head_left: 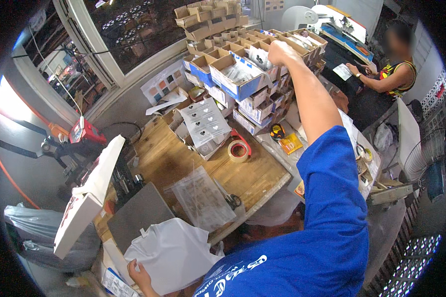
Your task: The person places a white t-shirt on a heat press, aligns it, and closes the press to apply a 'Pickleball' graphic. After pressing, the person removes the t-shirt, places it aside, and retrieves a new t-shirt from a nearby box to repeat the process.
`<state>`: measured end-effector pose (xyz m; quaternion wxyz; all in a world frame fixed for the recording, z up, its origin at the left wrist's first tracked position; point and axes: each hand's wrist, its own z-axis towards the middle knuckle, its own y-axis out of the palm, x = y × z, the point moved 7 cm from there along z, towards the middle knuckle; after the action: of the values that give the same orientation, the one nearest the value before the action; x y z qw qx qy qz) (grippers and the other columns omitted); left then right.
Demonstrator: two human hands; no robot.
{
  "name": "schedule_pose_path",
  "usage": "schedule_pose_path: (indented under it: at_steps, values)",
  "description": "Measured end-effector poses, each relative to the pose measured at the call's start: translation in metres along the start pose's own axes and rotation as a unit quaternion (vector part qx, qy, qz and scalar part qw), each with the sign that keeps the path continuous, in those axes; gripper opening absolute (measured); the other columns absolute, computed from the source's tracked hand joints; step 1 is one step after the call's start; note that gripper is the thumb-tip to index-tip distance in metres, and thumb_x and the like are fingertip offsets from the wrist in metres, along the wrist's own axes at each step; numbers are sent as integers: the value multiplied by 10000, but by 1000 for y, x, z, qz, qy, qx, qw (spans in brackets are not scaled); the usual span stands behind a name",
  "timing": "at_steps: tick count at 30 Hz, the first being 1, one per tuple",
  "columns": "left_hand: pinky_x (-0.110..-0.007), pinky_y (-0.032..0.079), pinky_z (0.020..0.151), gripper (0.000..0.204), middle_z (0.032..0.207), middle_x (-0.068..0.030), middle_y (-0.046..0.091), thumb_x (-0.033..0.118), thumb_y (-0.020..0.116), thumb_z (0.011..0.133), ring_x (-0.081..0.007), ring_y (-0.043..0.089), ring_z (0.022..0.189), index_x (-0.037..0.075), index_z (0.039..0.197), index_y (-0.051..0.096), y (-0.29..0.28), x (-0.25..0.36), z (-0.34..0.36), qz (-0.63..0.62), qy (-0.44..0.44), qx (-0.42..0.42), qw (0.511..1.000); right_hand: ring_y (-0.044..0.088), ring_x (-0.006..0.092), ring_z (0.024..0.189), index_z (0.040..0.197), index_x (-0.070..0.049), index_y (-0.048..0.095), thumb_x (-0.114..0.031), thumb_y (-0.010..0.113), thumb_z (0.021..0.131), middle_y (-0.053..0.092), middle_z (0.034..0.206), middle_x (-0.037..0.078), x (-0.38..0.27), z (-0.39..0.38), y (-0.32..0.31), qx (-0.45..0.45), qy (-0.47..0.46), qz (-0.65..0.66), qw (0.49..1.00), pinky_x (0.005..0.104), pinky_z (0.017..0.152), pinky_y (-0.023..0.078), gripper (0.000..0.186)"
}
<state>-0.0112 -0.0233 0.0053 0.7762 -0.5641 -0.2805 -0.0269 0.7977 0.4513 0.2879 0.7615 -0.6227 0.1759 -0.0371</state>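
My right hand [281, 52] is stretched far out, fingers closed, reaching into one of the stacked cardboard bins [243, 79] at the back of the wooden table [173, 158]; what it grips is hidden. My left hand [139, 274] rests low at the near edge on a white folded garment [171, 252], holding its corner. A clear plastic bag [203, 198] lies flat just beyond the garment. My blue sleeve [327, 208] fills the lower right.
A tape roll on a red dispenser [239, 150] and a sheet of heart stickers [204, 121] lie mid-table. A heat press with a white plate [91, 190] stands left. Scissors [233, 200] lie near the edge. Another person [396, 74] sits at a far machine. A fan [431, 158] stands right.
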Motion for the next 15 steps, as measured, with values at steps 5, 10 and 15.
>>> schedule_pose_path:
  at_steps: [5,10,15]
  values:
    - [-376,511,884,301,1088,-159,637,-62,661,834,-289,630,984,-31,1133,642,8,3,-2,6,-3,-8,1000,683,378,1106,1077,0,742,-104,636,850,704,1176,230,3,-5,1,12,-10,-10,1000,459,936,541,271]
    - [-405,499,919,363,1137,-162,621,-79,666,821,-312,621,1011,-22,1177,624,12,8,-5,-21,-14,-5,1000,687,355,1107,1109,-75,704,-78,710,812,714,1173,196,-12,-17,3,34,-124,-81,988,460,906,556,297]
    - [-391,507,895,353,1102,-167,634,-78,659,819,-307,634,991,-28,1167,630,12,8,-14,-21,-13,3,1000,692,359,1082,1082,-98,705,-99,700,804,732,1095,177,-6,-16,9,21,-100,-98,990,470,890,557,278]
